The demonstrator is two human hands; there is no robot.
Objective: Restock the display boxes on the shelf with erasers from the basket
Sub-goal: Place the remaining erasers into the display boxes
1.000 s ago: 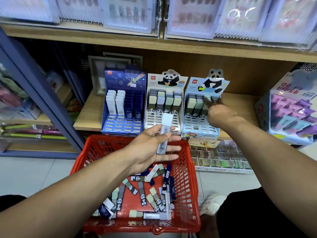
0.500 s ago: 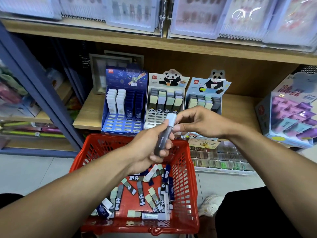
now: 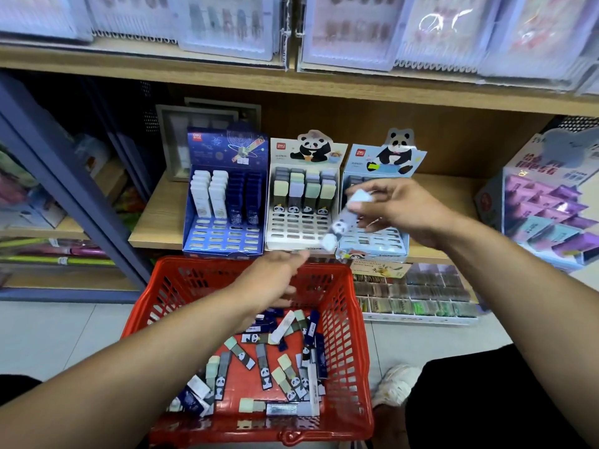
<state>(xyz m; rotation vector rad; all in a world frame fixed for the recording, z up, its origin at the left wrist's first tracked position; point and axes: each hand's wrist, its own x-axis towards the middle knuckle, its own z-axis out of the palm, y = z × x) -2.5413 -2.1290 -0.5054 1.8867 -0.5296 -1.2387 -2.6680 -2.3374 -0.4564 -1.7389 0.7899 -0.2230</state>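
A red basket (image 3: 353,367) on the floor holds several loose erasers (image 3: 269,364) in panda and navy sleeves. Three display boxes stand on the wooden shelf: a blue box (image 3: 223,202), a white panda box (image 3: 303,205) and a light-blue panda box (image 3: 382,234). My right hand (image 3: 398,209) pinches a pale-blue panda eraser (image 3: 343,222) in front of the light-blue box. My left hand (image 3: 275,280) hovers over the basket's far rim, fingers relaxed and holding nothing.
A pink and purple box (image 3: 551,205) sits on the shelf at right. A flat tray of small items (image 3: 418,303) lies below the shelf edge. A blue upright post (image 3: 64,189) stands at left. A shoe (image 3: 398,384) rests beside the basket.
The eraser passed from my left hand to my right hand, which lifted it toward the light-blue box. My left hand let go and dropped toward the basket.
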